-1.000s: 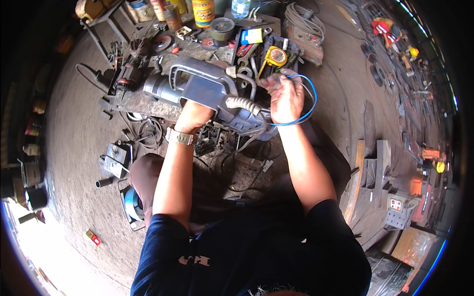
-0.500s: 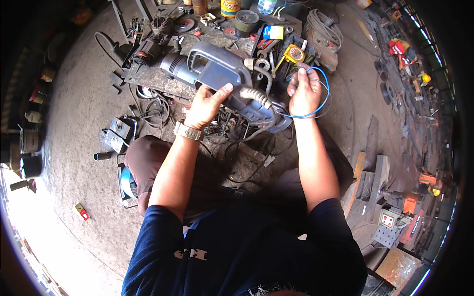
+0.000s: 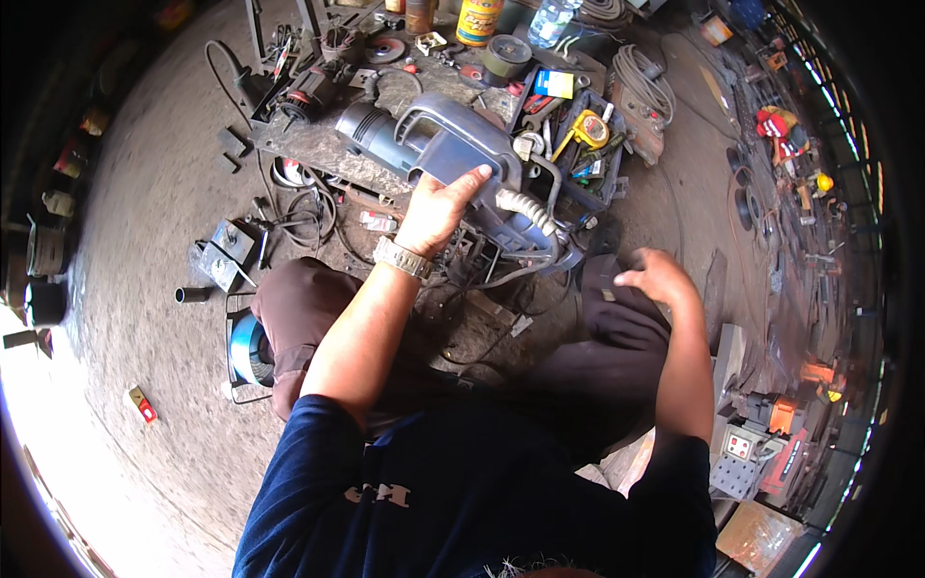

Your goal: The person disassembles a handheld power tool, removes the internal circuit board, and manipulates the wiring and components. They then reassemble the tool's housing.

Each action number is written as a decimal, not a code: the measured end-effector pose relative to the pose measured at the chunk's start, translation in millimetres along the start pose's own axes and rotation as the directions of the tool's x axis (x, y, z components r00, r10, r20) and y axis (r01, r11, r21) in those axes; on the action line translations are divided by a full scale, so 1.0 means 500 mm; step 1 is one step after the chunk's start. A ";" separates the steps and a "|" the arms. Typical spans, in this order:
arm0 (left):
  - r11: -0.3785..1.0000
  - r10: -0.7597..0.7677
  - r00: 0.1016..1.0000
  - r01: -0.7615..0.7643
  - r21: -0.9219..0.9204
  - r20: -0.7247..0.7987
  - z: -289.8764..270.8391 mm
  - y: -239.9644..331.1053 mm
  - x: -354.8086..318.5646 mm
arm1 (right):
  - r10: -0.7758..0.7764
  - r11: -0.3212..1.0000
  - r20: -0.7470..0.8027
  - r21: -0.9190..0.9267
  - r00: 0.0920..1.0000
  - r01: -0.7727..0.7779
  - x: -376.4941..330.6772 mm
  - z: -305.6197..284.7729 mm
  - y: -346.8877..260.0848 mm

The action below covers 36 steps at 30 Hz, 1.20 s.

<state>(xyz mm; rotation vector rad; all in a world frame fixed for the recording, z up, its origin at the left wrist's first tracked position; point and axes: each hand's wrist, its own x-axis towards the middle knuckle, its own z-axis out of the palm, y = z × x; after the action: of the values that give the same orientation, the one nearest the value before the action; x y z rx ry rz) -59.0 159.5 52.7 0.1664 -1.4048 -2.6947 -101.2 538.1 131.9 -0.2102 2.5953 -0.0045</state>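
A large blue-grey power tool (image 3: 434, 144) with a loop handle lies on a metal plate on the workshop floor. My left hand (image 3: 438, 207), with a metal watch at the wrist, grips the rear of its handle. A ribbed cable boot (image 3: 525, 207) leaves the tool just right of that hand. My right hand (image 3: 660, 279) hovers above my right knee, fingers loosely curled, holding nothing that I can see. I sit or squat low, knees apart in dark trousers.
An open tool tray (image 3: 568, 144) with a yellow tape measure (image 3: 590, 127) sits behind the tool. Cans (image 3: 479, 19), a tape roll (image 3: 506, 56) and coiled cable (image 3: 641, 72) lie further back. Metal brackets (image 3: 226, 255) and a blue disc (image 3: 251, 352) lie at left; machines (image 3: 761, 448) at right.
My right hand has let go of the blue wire near the tool and drawn back to my right knee. My left hand stays on the tool's handle.
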 end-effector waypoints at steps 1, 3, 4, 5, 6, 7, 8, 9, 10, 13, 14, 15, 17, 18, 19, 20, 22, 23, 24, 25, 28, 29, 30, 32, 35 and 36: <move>1.000 0.021 1.000 -0.021 -0.002 0.004 0.000 -0.004 0.003 | 0.047 0.997 -0.154 -0.059 0.987 -0.056 -0.016 -0.024 -0.013; 0.998 0.063 0.998 -0.063 -0.007 0.005 -0.003 -0.009 0.009 | 0.018 0.998 -0.393 0.056 0.919 0.004 -0.030 -0.065 -0.049; 0.998 0.059 0.998 -0.059 0.000 0.012 0.001 -0.008 0.012 | -0.017 0.968 -0.484 0.210 0.875 0.136 -0.024 -0.083 -0.067; 0.998 0.056 0.998 -0.056 0.007 0.014 0.003 -0.006 0.014 | -0.037 0.898 -0.573 0.340 0.819 0.278 -0.018 -0.099 -0.094; 0.998 0.054 0.998 -0.054 0.014 0.016 0.005 -0.003 0.017 | -0.160 0.826 -0.674 0.309 0.721 0.472 -0.010 -0.101 -0.136; 0.996 0.089 0.996 -0.089 0.018 0.022 0.009 -0.005 0.023 | -0.204 0.670 -0.690 0.418 0.694 0.613 0.002 -0.097 -0.181; 0.995 0.072 0.997 -0.073 0.065 0.011 0.009 -0.001 0.024 | -0.275 0.649 -0.706 0.365 0.653 0.668 0.019 -0.096 -0.229; 0.994 0.050 0.999 -0.051 0.096 0.014 0.022 0.007 0.027 | -0.325 0.607 -0.753 0.299 0.573 0.736 0.041 -0.089 -0.262; 0.991 0.030 1.000 -0.031 0.133 0.009 0.031 0.017 0.026 | -0.330 0.605 -0.758 0.288 0.563 0.742 0.057 -0.085 -0.304; 0.993 0.059 0.998 -0.055 0.101 -0.032 0.043 0.007 0.038 | -0.318 0.526 -0.634 0.500 0.704 0.688 0.104 -0.084 -0.369; 0.993 0.059 0.998 -0.056 0.104 -0.027 0.049 0.005 0.044 | -0.294 0.487 -0.604 0.571 0.740 0.660 0.122 -0.078 -0.368; 0.991 0.091 0.996 -0.087 0.106 -0.027 0.057 0.002 0.048 | -0.271 0.446 -0.571 0.639 0.775 0.627 0.134 -0.077 -0.365; 0.986 0.090 0.996 -0.085 0.144 -0.027 0.046 -0.025 0.077 | -0.217 0.339 -0.562 0.724 0.799 0.601 0.143 -0.078 -0.375; 0.982 0.115 0.993 -0.109 0.154 -0.030 0.044 -0.033 0.088 | -0.190 0.326 -0.567 0.734 0.802 0.596 0.155 -0.077 -0.371; 0.979 0.100 0.995 -0.094 0.180 -0.024 0.048 -0.027 0.091 | -0.172 0.316 -0.548 0.756 0.819 0.573 0.157 -0.080 -0.368; 0.976 0.084 0.996 -0.079 0.205 -0.020 0.051 -0.022 0.094 | -0.154 0.305 -0.528 0.778 0.835 0.549 0.159 -0.083 -0.366; 0.960 0.061 0.998 -0.051 0.274 -0.031 0.067 -0.004 0.093 | -0.111 0.311 -0.504 0.801 0.857 0.511 0.161 -0.091 -0.352; 0.946 0.057 0.997 -0.037 0.322 -0.051 0.078 0.011 0.086 | -0.090 0.323 -0.499 0.805 0.862 0.499 0.166 -0.092 -0.345; 0.930 0.053 0.996 -0.023 0.368 -0.071 0.086 0.018 0.083 | -0.068 0.334 -0.493 0.808 0.867 0.486 0.167 -0.093 -0.338; 0.919 0.052 0.995 -0.014 0.394 -0.086 0.085 0.014 0.088 | -0.074 0.334 -0.503 0.801 0.861 0.497 0.169 -0.095 -0.342; 0.909 0.069 0.994 -0.028 0.416 -0.083 0.082 -0.008 0.110 | -0.102 0.333 -0.511 0.791 0.853 0.514 0.179 -0.095 -0.336; 0.920 0.091 0.995 -0.064 0.386 -0.052 0.076 -0.020 0.120 | -0.101 0.341 -0.513 0.787 0.852 0.514 0.182 -0.096 -0.337; 0.930 0.113 0.993 -0.099 0.355 -0.021 0.073 -0.033 0.129 | -0.099 0.349 -0.515 0.783 0.851 0.515 0.185 -0.096 -0.339; 0.920 0.135 0.991 -0.118 0.373 -0.021 0.076 -0.040 0.132 | -0.082 0.342 -0.502 0.798 0.861 0.497 0.185 -0.096 -0.337; 0.906 0.146 0.989 -0.123 0.406 -0.027 0.080 -0.043 0.133 | -0.053 0.323 -0.476 0.824 0.878 0.466 0.194 -0.096 -0.330; 0.900 0.146 0.989 -0.121 0.418 -0.030 0.081 -0.043 0.133 | -0.051 0.333 -0.474 0.822 0.879 0.462 0.198 -0.097 -0.325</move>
<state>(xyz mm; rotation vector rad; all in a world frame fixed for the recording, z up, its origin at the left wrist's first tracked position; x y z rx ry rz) -131.3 195.5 54.9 0.1730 -1.8782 -2.2286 -185.4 360.7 130.2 -0.2079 2.3974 -1.7733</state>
